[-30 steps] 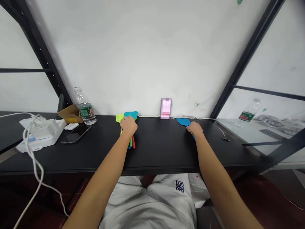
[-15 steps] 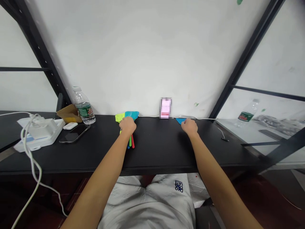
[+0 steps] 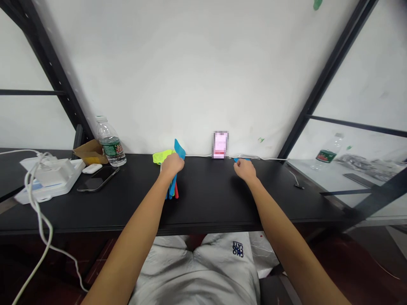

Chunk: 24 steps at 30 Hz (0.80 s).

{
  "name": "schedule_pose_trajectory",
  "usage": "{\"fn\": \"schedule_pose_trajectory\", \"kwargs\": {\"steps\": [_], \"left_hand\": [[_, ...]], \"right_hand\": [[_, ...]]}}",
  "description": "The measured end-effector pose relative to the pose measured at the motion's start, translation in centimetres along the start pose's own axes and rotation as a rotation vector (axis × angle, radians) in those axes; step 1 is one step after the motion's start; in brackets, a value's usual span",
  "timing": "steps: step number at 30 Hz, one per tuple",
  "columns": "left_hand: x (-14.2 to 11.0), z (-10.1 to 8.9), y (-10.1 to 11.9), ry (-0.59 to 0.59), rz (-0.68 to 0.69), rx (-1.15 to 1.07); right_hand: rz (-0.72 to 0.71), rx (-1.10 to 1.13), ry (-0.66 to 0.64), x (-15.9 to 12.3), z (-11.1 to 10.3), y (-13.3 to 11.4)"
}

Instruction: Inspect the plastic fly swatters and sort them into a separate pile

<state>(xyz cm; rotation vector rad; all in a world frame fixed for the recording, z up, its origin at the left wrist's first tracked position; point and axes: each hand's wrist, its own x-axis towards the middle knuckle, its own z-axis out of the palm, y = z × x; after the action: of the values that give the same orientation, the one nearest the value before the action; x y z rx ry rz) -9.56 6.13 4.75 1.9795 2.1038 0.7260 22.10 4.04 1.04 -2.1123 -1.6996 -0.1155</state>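
Note:
My left hand [image 3: 173, 164] is closed around a blue flat piece [image 3: 179, 148] with a wide upper end and a narrow strip below. That piece stands tilted, its top above my fist. Under and beside this hand lie a yellow-green flat piece [image 3: 162, 156] with print on it and several narrow ends, among them a red strip [image 3: 177, 190]. Across the table, my right hand [image 3: 245, 170] has its fingers closed at a second blue flat piece [image 3: 235, 159], mostly hidden behind the hand. How the fingers grip it is partly covered.
A phone [image 3: 220, 145] with a blurred screen leans on the wall between my hands. To the left are a water bottle [image 3: 112, 146], a cardboard box [image 3: 91, 152], a dark phone [image 3: 98, 178], a white case [image 3: 92, 168] and white cables [image 3: 33, 190]. A short cable [image 3: 298, 185] lies right.
The blue piece in my left hand has tipped up from lying flat, and that hand has turned slightly. My right hand has moved a little left and nearer, covering more of its blue piece.

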Motion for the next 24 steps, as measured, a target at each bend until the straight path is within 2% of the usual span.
{"fn": "schedule_pose_trajectory", "kwargs": {"steps": [2, 3, 6, 8, 11, 14, 19, 24], "left_hand": [[-0.4, 0.0, 0.7, -0.058, 0.032, -0.007], [-0.6, 0.0, 1.1, -0.087, 0.093, -0.030], [-1.6, 0.5, 2.3, -0.038, 0.247, -0.123], [-2.4, 1.0, 3.1, -0.056, 0.320, -0.187], [-3.7, 2.2, 4.0, -0.201, 0.404, -0.359], [-5.0, 3.6, 4.8, -0.317, 0.466, -0.440], [-6.5, 5.3, 5.9, -0.363, 0.523, -0.383], [-6.9, 5.6, 6.5, -0.273, 0.564, -0.271]], "right_hand": [[-0.032, -0.006, -0.004, 0.1, 0.2, 0.0], [-0.056, -0.008, -0.002, 0.1, 0.3, 0.0], [-0.153, 0.005, 0.001, 0.0, 0.4, -0.4], [-0.212, 0.028, 0.005, -0.2, 0.5, -0.9], [-0.261, 0.073, 0.041, -0.4, 0.5, -1.5], [-0.290, 0.125, 0.080, -0.5, 0.7, -1.6], [-0.247, 0.217, 0.101, -0.1, 1.2, -0.9], [-0.117, 0.399, 0.226, 0.2, 1.6, -0.7]]}}
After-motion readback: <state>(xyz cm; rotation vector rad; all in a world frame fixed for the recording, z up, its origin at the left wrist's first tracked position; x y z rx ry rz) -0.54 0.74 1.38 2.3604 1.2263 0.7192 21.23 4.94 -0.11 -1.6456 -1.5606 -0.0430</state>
